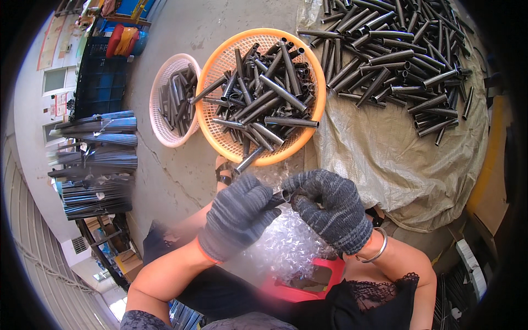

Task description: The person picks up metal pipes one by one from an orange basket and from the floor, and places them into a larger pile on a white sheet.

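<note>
Both my hands wear grey knitted gloves and meet in front of me. My left hand (236,217) is closed around a short dark metal tube (277,198), whose open end points to the right. At that end, the fingers of my right hand (333,212) are pinched together; whether they grip the tube's rim or some small piece is hidden. Under the hands lies a heap of small clear plastic pieces (283,242). Just beyond them stands an orange plastic basket (269,159) piled with dark metal tubes (269,104), some jutting over its rim.
A smaller pink basket (155,121) with similar tubes stands left of the orange one. More tubes (385,58) lie heaped on a tan tarp (379,165) at the far right. Bundled long rods (99,159) line the left side. A red plastic frame (330,275) is near my lap.
</note>
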Motion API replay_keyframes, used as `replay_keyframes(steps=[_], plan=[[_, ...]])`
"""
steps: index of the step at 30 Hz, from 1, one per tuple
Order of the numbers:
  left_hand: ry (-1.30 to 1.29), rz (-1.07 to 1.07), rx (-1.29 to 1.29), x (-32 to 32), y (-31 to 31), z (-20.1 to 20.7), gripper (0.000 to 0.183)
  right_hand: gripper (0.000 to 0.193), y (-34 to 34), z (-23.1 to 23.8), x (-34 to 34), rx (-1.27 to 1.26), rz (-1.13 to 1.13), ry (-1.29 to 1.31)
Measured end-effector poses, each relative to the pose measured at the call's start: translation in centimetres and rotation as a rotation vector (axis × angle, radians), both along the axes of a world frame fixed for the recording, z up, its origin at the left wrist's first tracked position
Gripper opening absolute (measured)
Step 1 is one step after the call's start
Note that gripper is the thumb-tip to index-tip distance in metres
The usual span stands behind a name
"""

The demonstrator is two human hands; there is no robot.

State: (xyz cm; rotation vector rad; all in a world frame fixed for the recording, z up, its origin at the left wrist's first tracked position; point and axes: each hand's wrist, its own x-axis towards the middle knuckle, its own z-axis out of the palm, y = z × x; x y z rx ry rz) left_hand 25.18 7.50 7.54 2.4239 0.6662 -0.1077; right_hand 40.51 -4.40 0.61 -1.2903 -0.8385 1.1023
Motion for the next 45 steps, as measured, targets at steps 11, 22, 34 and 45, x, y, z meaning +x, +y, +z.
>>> replay_keyframes(steps=[11, 22, 34, 45], plan=[[0.013, -0.085, 0.130, 0.0, -0.6, 0.1, 0.028, 0.006, -0.5, -1.2, -1.7, -0.062, -0.080, 0.288], [0.013, -0.145, 0.208, -0.3, -0.7, -0.4, 0.029, 0.009, -0.4, -0.5, -0.8, -0.167, 0.015, 0.365], [-0.016, -0.072, 0.061, -0.2, -0.5, -0.2, 0.033, 0.013, -0.6, -0.9, -1.5, -0.127, -0.037, 0.328], [-0.059, 0.197, -0.238, -2.0, -0.8, -0.6, 0.035, 0.012, -0.6, -0.4, -0.9, -0.107, -0.067, 0.355]])
